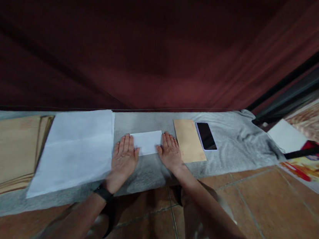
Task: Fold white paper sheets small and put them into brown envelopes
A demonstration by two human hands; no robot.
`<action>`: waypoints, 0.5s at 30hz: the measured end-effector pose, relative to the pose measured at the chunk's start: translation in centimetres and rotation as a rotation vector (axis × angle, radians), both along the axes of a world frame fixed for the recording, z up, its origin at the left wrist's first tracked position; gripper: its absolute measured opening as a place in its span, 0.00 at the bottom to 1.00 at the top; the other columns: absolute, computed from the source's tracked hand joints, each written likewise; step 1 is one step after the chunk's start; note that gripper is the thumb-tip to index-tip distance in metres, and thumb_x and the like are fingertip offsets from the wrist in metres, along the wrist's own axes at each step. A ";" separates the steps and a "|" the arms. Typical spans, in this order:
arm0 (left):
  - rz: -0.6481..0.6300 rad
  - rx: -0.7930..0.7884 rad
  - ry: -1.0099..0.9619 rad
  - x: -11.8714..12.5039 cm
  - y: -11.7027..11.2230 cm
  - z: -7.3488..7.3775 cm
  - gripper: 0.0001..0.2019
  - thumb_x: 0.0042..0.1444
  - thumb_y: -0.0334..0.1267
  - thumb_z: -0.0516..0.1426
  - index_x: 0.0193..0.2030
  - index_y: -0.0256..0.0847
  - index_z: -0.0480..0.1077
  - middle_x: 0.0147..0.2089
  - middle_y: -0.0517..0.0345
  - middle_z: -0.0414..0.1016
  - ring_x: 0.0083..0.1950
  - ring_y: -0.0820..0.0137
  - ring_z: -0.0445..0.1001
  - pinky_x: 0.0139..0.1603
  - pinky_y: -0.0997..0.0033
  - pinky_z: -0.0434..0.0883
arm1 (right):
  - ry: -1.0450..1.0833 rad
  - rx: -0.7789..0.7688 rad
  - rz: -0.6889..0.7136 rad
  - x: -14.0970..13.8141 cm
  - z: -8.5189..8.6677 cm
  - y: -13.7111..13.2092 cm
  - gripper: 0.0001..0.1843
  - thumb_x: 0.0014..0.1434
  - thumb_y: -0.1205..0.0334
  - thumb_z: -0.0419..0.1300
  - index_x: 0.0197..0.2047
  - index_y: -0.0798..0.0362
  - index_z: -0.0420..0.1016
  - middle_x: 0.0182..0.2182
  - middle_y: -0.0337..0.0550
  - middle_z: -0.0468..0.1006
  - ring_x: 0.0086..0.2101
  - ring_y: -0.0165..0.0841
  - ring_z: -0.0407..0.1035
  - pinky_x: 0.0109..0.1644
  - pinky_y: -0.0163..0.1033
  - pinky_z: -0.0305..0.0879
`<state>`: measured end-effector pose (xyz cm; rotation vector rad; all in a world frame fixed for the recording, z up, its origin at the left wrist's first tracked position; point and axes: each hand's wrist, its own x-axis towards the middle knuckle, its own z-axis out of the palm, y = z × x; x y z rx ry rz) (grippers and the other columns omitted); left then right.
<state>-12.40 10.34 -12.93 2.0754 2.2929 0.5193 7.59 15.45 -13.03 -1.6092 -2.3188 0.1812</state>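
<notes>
A small folded white paper (146,141) lies on a grey cloth (232,140) spread on the floor. My left hand (123,159) rests flat at the paper's left end, fingers stretched out and together, a black band on its wrist. My right hand (170,152) lies flat at the paper's right end, fingers extended, thumb touching the paper's edge. Neither hand grips anything. A brown envelope (189,140) lies just right of my right hand.
A stack of white sheets (77,150) lies left of my left hand, and a pile of brown envelopes (2,154) further left. A black phone (206,136) sits beside the single envelope. A dark red curtain (128,42) hangs behind. Tiled floor (267,210) and printed papers (311,165) at right.
</notes>
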 end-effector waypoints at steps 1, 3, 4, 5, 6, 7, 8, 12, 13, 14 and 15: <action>-0.015 0.023 0.007 0.1 -0.1 0.2 0.32 0.68 0.42 0.43 0.73 0.21 0.53 0.77 0.34 0.50 0.79 0.51 0.45 0.76 0.44 0.50 | 0.000 -0.002 -0.009 0.0 0.2 -0.1 0.33 0.72 0.52 0.49 0.73 0.63 0.55 0.72 0.56 0.57 0.70 0.45 0.51 0.72 0.51 0.48; -0.100 0.056 0.020 0.5 -0.4 0.6 0.31 0.68 0.39 0.42 0.73 0.23 0.53 0.77 0.36 0.48 0.79 0.53 0.43 0.76 0.46 0.50 | -0.007 -0.007 -0.023 -0.2 0.7 -0.3 0.33 0.72 0.53 0.49 0.73 0.64 0.57 0.71 0.57 0.59 0.69 0.46 0.53 0.71 0.52 0.49; -0.167 0.055 0.024 0.6 -0.6 0.7 0.30 0.68 0.37 0.42 0.73 0.24 0.53 0.78 0.38 0.49 0.79 0.54 0.43 0.76 0.47 0.50 | -0.016 -0.010 -0.029 -0.3 1.0 -0.3 0.32 0.72 0.53 0.49 0.72 0.64 0.58 0.70 0.58 0.60 0.68 0.48 0.54 0.70 0.53 0.50; -0.234 0.041 0.025 0.8 -0.7 0.8 0.29 0.68 0.37 0.42 0.73 0.25 0.54 0.77 0.39 0.50 0.79 0.56 0.45 0.76 0.49 0.51 | -0.024 -0.014 -0.036 -0.3 1.4 -0.4 0.31 0.72 0.54 0.50 0.71 0.64 0.59 0.69 0.59 0.62 0.66 0.49 0.56 0.69 0.54 0.51; -0.286 0.021 0.026 1.0 -0.9 0.8 0.29 0.69 0.37 0.42 0.73 0.26 0.56 0.77 0.40 0.52 0.79 0.56 0.47 0.76 0.50 0.52 | -0.030 -0.020 -0.045 -0.4 1.8 -0.4 0.30 0.71 0.54 0.50 0.70 0.63 0.61 0.67 0.59 0.64 0.64 0.50 0.58 0.67 0.55 0.53; -0.321 0.000 0.026 1.3 -1.1 0.8 0.29 0.69 0.38 0.43 0.72 0.26 0.57 0.76 0.39 0.54 0.78 0.56 0.49 0.76 0.51 0.54 | -0.032 -0.029 -0.054 -0.5 2.1 -0.4 0.29 0.71 0.56 0.51 0.69 0.62 0.63 0.65 0.60 0.67 0.61 0.51 0.61 0.66 0.56 0.55; -0.337 -0.016 0.028 1.5 -1.2 0.7 0.28 0.69 0.38 0.43 0.72 0.26 0.58 0.75 0.39 0.55 0.78 0.56 0.51 0.75 0.51 0.55 | -0.032 -0.040 -0.063 -0.6 2.4 -0.4 0.27 0.70 0.57 0.51 0.67 0.60 0.66 0.62 0.59 0.70 0.59 0.51 0.63 0.64 0.56 0.56; -0.333 -0.024 0.050 2.0 -1.5 0.6 0.28 0.68 0.39 0.45 0.71 0.27 0.60 0.74 0.37 0.58 0.77 0.54 0.54 0.74 0.49 0.57 | -0.016 -0.090 -0.107 -0.9 3.4 -0.2 0.21 0.69 0.62 0.50 0.61 0.57 0.72 0.53 0.58 0.74 0.53 0.48 0.67 0.60 0.51 0.62; -0.331 -0.026 0.056 2.1 -1.5 0.6 0.28 0.68 0.39 0.44 0.70 0.26 0.61 0.74 0.37 0.59 0.76 0.53 0.54 0.74 0.49 0.57 | -0.016 -0.101 -0.125 -1.0 3.5 -0.2 0.21 0.68 0.62 0.50 0.60 0.57 0.72 0.51 0.58 0.75 0.52 0.47 0.69 0.58 0.49 0.63; -0.329 -0.028 0.062 2.2 -1.4 0.6 0.28 0.68 0.39 0.44 0.70 0.25 0.61 0.73 0.36 0.59 0.76 0.53 0.55 0.74 0.49 0.57 | -0.015 -0.112 -0.144 -1.1 3.6 -0.2 0.20 0.69 0.63 0.50 0.59 0.57 0.73 0.50 0.58 0.75 0.50 0.46 0.70 0.56 0.47 0.65; -0.324 -0.031 0.067 2.2 -1.3 0.7 0.28 0.68 0.39 0.44 0.70 0.25 0.61 0.73 0.36 0.59 0.76 0.52 0.56 0.74 0.49 0.57 | -0.012 -0.124 -0.161 -1.2 3.7 -0.1 0.19 0.69 0.62 0.50 0.58 0.56 0.73 0.49 0.57 0.76 0.48 0.45 0.72 0.54 0.46 0.66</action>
